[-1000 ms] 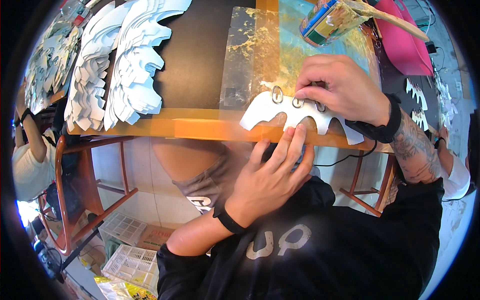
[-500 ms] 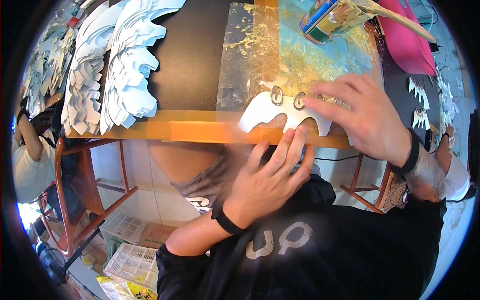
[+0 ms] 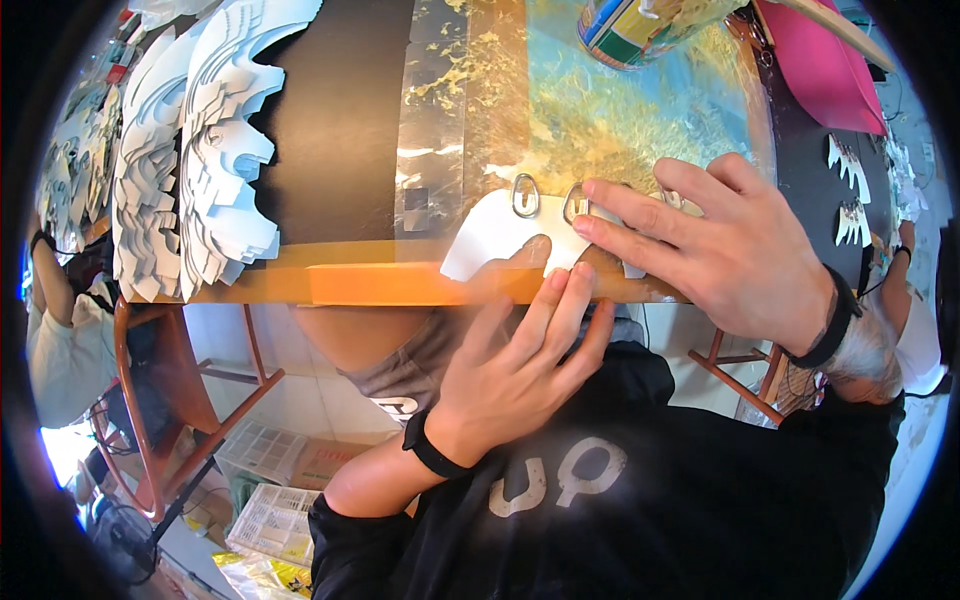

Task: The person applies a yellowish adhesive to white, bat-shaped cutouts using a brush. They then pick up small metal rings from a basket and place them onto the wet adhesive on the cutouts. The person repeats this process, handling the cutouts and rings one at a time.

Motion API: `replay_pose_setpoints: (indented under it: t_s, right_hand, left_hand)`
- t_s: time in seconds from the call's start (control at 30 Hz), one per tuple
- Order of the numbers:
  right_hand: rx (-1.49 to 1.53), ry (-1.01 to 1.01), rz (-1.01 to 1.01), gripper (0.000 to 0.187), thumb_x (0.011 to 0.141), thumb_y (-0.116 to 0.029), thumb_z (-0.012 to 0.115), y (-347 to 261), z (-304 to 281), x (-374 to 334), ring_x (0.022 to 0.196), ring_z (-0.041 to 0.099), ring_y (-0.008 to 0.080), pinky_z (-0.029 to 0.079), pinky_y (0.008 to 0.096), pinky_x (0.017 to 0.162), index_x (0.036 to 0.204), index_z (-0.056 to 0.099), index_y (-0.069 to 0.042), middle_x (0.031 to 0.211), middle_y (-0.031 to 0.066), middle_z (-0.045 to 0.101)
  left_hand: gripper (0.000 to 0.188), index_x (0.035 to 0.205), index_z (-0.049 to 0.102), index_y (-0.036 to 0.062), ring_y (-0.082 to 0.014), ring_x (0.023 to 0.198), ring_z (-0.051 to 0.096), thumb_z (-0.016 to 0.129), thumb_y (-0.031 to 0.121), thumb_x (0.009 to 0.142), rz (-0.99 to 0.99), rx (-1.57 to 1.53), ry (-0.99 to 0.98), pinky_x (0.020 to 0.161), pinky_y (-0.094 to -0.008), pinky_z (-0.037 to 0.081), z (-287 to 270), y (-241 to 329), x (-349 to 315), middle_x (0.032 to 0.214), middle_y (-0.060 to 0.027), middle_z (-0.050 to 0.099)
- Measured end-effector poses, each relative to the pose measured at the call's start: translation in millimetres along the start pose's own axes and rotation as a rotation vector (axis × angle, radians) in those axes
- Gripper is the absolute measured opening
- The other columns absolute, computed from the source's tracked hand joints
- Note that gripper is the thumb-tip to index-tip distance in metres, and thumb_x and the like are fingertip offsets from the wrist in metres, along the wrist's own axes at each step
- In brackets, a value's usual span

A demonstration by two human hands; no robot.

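right hand (image 3: 705, 240) has settled, fingers spread on the piece (image 3: 485, 235); left hand (image 3: 505, 375) straight-fingered below; two rings (image 3: 525, 196) on near right fingertips, what's left half-hidden.

The scene is brightly lit; the black tabletop (image 3: 335, 150) is marked by a soft sheen, the left hand (image 3: 505, 385) is partly blurred, and outer lines are visibly bowed.

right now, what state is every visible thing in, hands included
white scalloped cutout, lying on the table, partly covered
metal oval rings, along the cutout's upper edge, some partly hidden
left hand, open, fingers at the cutout's lower edge
right hand, open, fingers over the rings
white cutout stacks, fanned out
tin, paste-smeared, top out of view
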State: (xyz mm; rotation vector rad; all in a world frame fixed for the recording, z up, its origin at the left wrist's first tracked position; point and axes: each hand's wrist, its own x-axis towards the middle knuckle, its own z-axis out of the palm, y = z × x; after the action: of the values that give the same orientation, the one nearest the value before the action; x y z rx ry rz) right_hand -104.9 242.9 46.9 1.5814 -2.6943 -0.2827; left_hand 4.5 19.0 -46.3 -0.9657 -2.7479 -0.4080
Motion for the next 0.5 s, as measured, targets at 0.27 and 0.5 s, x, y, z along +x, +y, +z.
replay_pose_setpoints:
  t_s: [0.27, 0.5]
  right_hand:
    - [0.02, 0.01, -0.066, 0.049, 0.086, -0.024, 0.064, 16.0, 2.9, 1.7, 0.112, 0.056, 0.0185, 0.045, 0.03, 0.082, 0.135, 0.067, -0.023, 0.147, -0.0072, 0.058]
    - [0.047, -0.013, -0.072, 0.05, 0.085, -0.023, 0.065, 16.9, 2.2, 2.6, 0.11, 0.057, 0.0192, 0.045, 0.0304, 0.082, 0.135, 0.067, -0.021, 0.147, -0.0052, 0.059]
  left_hand:
    - [0.052, 0.135, 0.062, 0.0265, -0.0194, 0.138, 0.052, 0.073, 0.042, 0.086, 0.025, 0.0, -0.028, 0.118, -0.0435, 0.018, -2.2, -3.2, 0.6, 0.152, -0.0093, 0.055]
    - [0.053, 0.136, 0.062, 0.0268, -0.0198, 0.139, 0.051, 0.073, 0.043, 0.087, 0.019, 0.009, -0.047, 0.119, -0.0438, 0.018, -4.0, -1.7, -0.1, 0.153, -0.0099, 0.054]
